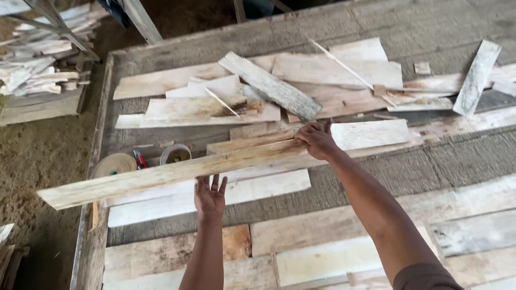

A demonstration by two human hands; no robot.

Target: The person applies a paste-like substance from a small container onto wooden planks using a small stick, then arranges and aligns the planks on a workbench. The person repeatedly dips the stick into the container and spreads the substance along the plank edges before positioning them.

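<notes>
Right hand (317, 139) grips long plank (166, 174); left hand (209, 196) flat beneath.

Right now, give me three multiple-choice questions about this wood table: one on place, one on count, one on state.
1. Where do the tape rolls lie?
A. near the table's left edge
B. at the far right
C. on the ground

2. How many hands touch the long plank?
A. none
B. one
C. two

3. How does the long plank sit?
A. flat in the pile
B. raised, one end jutting past the table's edge
C. standing upright

Answers: 1 A, the rolls sit by the worktable's left rim. 2 C, the left hand props it underneath and the right hand grips its end. 3 B, its left end overhangs the dirt floor.
</notes>
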